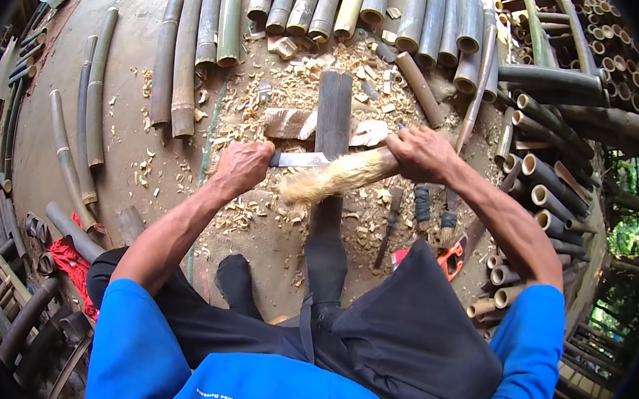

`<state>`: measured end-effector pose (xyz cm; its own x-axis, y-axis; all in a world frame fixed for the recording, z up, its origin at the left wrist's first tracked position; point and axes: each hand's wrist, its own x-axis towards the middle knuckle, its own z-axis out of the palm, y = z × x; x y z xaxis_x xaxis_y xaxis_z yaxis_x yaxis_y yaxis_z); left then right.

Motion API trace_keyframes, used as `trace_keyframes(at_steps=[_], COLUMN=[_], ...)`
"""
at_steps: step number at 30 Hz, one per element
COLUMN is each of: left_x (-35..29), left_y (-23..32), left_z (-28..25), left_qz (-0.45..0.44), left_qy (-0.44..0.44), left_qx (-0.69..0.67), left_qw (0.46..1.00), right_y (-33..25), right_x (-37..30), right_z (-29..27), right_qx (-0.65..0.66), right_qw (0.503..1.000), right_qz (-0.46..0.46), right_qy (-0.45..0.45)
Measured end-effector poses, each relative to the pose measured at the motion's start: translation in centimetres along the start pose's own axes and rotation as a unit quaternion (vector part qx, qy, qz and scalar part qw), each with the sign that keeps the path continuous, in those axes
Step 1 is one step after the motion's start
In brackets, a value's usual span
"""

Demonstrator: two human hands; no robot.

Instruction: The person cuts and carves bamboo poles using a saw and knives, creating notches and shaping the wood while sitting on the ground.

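Observation:
In my left hand (243,165), closed round its dark handle, is a knife (304,159) whose bare blade points right. The blade lies across a dark bamboo pole (334,103). My right hand (424,152) grips the narrow end of a wooden club (344,177); its thick, pale, frayed end slants down to the left. The club crosses over the pole and hides the knife's tip; whether it touches the blade I cannot tell. The pole's far part rests over a wooden block (289,124), and its near end runs toward my dark-covered foot (326,264).
Wood chips and shavings (259,202) litter the ground round the block. Bamboo poles (187,54) lie in rows at the far side, with more stacked cut bamboo (552,199) at the right. An orange-handled tool (451,259) and dark-wrapped tools (422,207) lie near my right knee.

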<state>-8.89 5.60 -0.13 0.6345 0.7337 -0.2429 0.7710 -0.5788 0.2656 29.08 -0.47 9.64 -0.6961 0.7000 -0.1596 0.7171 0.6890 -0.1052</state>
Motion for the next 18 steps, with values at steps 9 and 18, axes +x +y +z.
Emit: trace_keyframes(at_steps=[9, 18], left_x=[-0.4, -3.9], left_y=[-0.1, 0.1], left_z=[0.8, -0.5], left_qz=[-0.016, 0.123], left_qy=[-0.031, 0.004], left_qx=[0.011, -0.115], left_qw=[0.999, 0.986], right_y=[0.7, -4.5], right_x=[1.2, -2.7], right_z=[-0.4, -4.6], right_qx=[-0.097, 0.181], right_qw=[0.992, 0.949], right_qz=[0.059, 0.161], right_qy=[-0.048, 0.2])
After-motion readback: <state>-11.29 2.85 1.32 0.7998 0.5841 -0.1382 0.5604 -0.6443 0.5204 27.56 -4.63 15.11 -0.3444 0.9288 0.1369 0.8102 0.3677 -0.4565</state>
